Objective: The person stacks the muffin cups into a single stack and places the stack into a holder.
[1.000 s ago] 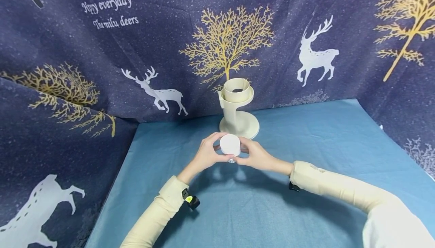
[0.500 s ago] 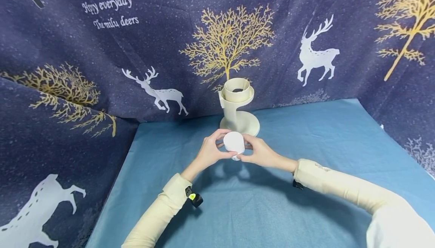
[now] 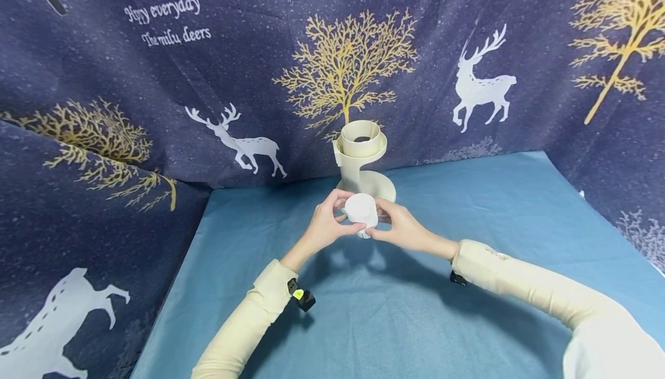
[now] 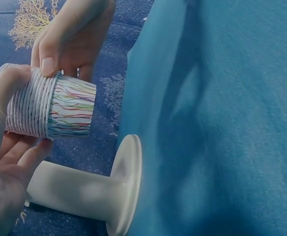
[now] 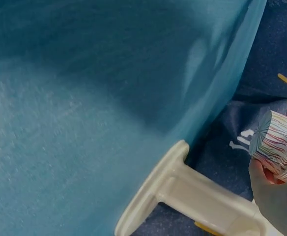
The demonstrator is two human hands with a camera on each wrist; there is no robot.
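Both hands hold a nested stack of paper cups [image 4: 33, 105] above the table. In the left wrist view the stack lies sideways, with many white rims close together and coloured streaks on the end cup's wall. My left hand [image 3: 328, 221] grips it from the left, its thumb [image 4: 8, 81] across the rims. My right hand [image 3: 407, 229] pinches from the other side, thumb by the rims. In the head view the white inside of the stack [image 3: 360, 207] faces up, just in front of the cream stand [image 3: 351, 174]. The right wrist view shows the streaked end cup [image 5: 278, 140].
The stand has a round base [image 3: 383, 187] on the blue tablecloth [image 3: 467, 211], and an upper ring bearing an open tube [image 3: 361, 141]. A dark blue curtain [image 3: 415, 90] with deer and trees hangs behind and at the sides.
Both hands, with the stack of paper cups between them, have moved forward and slightly right, closer to the stand. The stand has stayed in place.
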